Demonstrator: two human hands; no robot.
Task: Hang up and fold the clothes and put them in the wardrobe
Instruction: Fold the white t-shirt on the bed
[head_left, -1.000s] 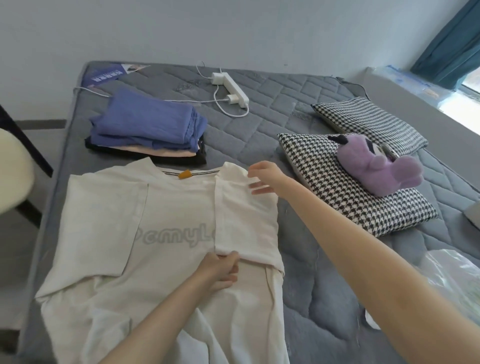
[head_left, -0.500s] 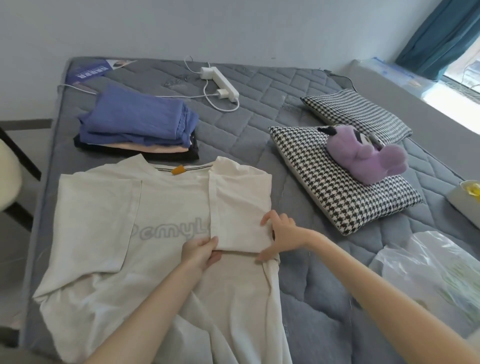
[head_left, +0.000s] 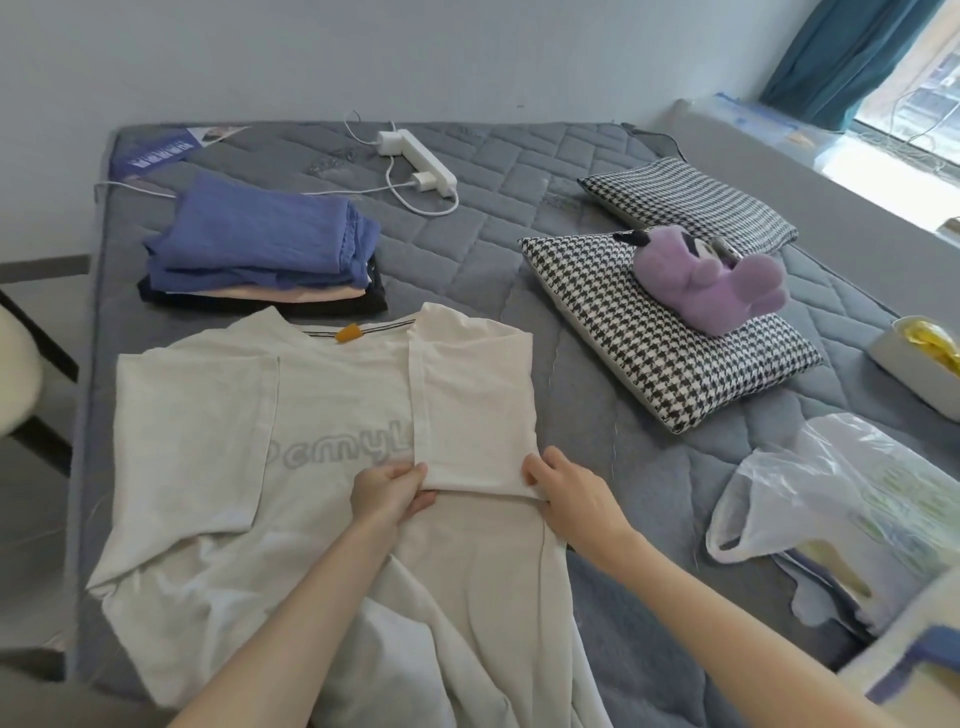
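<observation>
A white T-shirt (head_left: 322, 415) with grey lettering lies flat on the grey mattress (head_left: 493, 260), its right sleeve folded inward over the chest. My left hand (head_left: 387, 493) pinches the lower left corner of that folded sleeve. At the sleeve's lower right corner my right hand (head_left: 569, 491) grips the hem. A stack of folded clothes (head_left: 260, 249), blue on top, sits behind the shirt near the mattress's far left.
Two houndstooth pillows (head_left: 670, 353) lie to the right, a purple plush toy (head_left: 711, 280) on the nearer one. A white power strip (head_left: 415, 156) with cable is at the back. A plastic bag (head_left: 841, 509) and a white box (head_left: 914, 374) sit at right.
My right hand came down from the shirt's shoulder to the folded sleeve's lower right corner. My left hand stayed at the sleeve's lower left corner.
</observation>
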